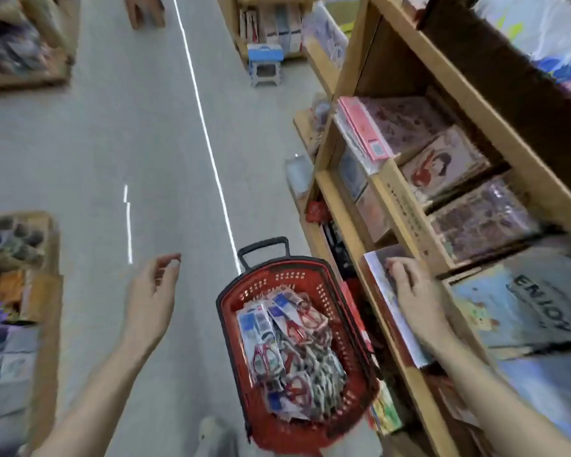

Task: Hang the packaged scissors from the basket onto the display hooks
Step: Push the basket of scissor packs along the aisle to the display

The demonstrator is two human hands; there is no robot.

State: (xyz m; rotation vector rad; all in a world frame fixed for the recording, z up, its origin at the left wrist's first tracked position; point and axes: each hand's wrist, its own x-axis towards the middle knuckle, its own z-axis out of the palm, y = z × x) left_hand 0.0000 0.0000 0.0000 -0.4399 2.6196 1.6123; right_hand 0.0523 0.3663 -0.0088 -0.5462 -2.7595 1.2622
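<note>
Shop aisle, seen from above the person's arms. At the far left stand two low wooden displays, one far up the aisle (pixel 23 61) and one close by (pixel 43 258); their goods are too blurred to name.

Next comes the left hand (pixel 152 291), raised over the grey floor (pixel 96 143). Its grip is loose: the fingers are lightly bent, the thumb is near the fingertips, and it has hold of nothing.

On the floor I count two bright streaks, one long and one short. Far up the aisle stands one small blue stool (pixel 265 62).

One red basket (pixel 226 324) stands on the floor between the two arms, just beside the shelf unit (pixel 350 206). It has one black handle (pixel 264 243), raised at its far end. The packaged scissors (pixel 287 351) all lie inside the basket in one loose heap. I count at least four pairs with red handles; the other packs overlap too much to count.

The right hand (pixel 412 291) lies on one flat pack (pixel 381 285) that leans at the front of a lower shelf. Its fingertips bend at the pack's far corner, but I cannot tell if the grip really closes on it.

Further right, the compartments hold flat wrapped goods. One large item (pixel 534 311) carries the word ENJOY.
</note>
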